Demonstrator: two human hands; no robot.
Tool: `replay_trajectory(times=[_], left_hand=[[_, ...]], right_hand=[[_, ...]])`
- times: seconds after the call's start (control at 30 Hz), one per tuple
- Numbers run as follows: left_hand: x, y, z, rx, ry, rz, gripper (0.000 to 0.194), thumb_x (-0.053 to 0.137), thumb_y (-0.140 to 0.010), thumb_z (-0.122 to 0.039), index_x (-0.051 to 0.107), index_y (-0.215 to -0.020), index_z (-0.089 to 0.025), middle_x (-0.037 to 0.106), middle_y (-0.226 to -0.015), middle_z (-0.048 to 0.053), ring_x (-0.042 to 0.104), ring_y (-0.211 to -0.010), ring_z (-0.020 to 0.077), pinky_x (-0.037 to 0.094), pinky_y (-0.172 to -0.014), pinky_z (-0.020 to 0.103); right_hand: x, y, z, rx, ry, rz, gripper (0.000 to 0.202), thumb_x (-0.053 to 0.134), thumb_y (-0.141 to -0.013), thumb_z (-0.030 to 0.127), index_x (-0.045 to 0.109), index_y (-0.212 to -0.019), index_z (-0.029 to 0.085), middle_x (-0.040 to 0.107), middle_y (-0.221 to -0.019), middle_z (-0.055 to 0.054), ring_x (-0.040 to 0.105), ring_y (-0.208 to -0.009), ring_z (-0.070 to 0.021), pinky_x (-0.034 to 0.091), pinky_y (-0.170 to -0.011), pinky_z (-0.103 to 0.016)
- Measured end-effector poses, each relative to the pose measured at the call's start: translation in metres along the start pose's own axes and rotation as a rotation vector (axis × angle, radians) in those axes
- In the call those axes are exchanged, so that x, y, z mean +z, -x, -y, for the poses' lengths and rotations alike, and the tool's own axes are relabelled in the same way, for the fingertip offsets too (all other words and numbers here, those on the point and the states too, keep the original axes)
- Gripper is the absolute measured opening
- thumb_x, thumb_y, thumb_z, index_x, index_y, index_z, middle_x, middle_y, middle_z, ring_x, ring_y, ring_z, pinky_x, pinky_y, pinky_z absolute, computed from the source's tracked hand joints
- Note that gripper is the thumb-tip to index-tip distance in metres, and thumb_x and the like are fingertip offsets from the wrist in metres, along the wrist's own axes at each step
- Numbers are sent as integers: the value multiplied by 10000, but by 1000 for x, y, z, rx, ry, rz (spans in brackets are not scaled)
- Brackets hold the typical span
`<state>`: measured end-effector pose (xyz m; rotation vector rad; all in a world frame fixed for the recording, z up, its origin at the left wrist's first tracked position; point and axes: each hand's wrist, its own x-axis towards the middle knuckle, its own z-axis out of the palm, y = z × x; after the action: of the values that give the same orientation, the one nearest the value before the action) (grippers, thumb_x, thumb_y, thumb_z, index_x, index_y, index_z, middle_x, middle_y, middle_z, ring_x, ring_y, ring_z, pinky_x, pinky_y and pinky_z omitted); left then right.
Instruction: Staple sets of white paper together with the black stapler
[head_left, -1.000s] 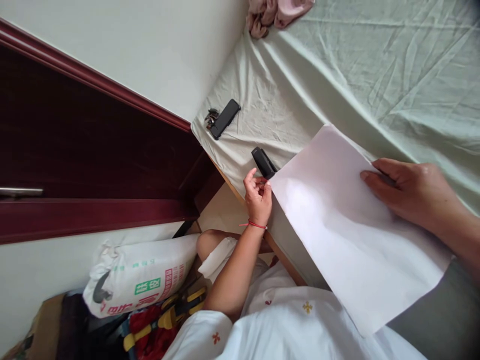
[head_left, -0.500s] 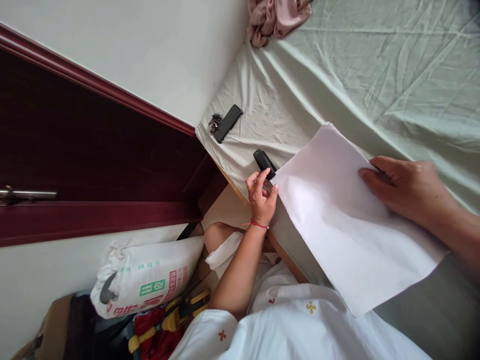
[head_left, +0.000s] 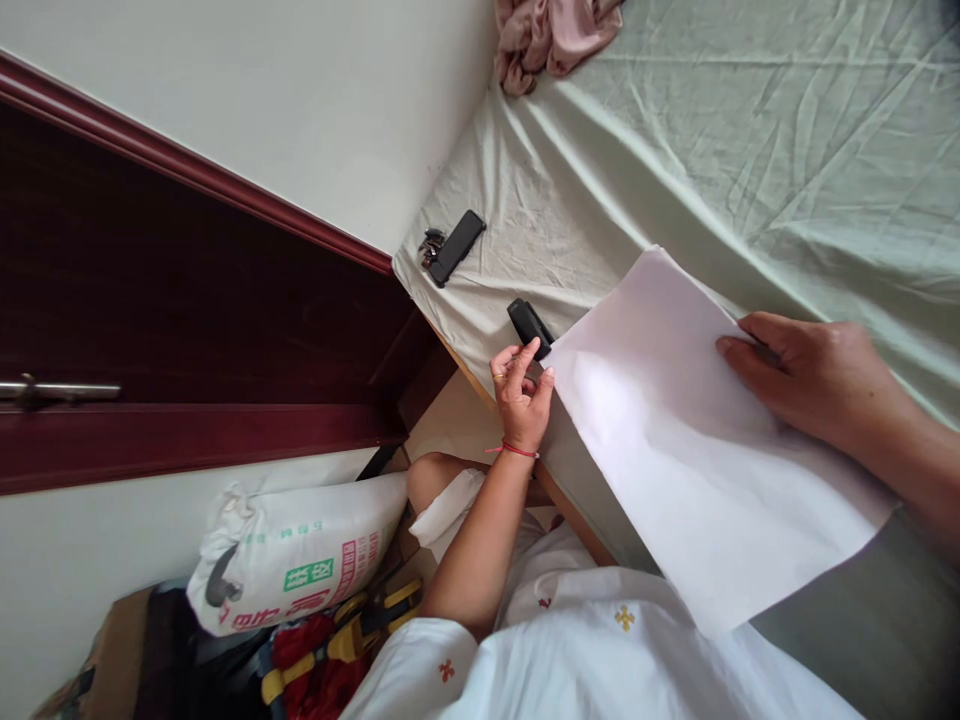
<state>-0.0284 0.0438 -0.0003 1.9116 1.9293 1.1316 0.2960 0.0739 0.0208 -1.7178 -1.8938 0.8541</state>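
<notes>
My right hand [head_left: 802, 370] grips white paper sheets [head_left: 675, 420] by their far right edge, thumb on top. The sheets hang tilted over the bed's edge, slightly curled. At their left corner is a black stapler [head_left: 529, 326], close against the paper. My left hand [head_left: 523, 395], with a ring and a red wrist string, has bent fingers at the stapler's near end and the thumb beside the paper corner. The fingers partly hide the stapler's near end, and I cannot tell whether the corner is inside its jaws.
A black phone-like object [head_left: 457, 247] and a bunch of keys [head_left: 431, 246] lie on the bed's green sheet [head_left: 750, 150]. Pink cloth [head_left: 555, 40] is bunched at the back. Left are a dark red door [head_left: 187, 270] and a stuffed white sack [head_left: 300, 550] on the floor.
Hands, stapler and paper stay almost in place. The view shifts very slightly, and the left fingers move only a touch.
</notes>
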Motion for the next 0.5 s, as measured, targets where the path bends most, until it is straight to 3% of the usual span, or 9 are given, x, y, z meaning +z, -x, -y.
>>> replay_trajectory(times=[0.5], left_hand=[[3, 1, 0, 62, -67, -17, 382, 643, -935, -352, 689, -1295, -233, 522, -1226, 109, 560, -846, 115, 496, -573, 190]], right_hand=[[-1, -1, 1, 12, 16, -1, 350, 478, -838, 500, 368, -614, 255, 387, -437, 51, 368, -416, -126, 302, -475, -290]])
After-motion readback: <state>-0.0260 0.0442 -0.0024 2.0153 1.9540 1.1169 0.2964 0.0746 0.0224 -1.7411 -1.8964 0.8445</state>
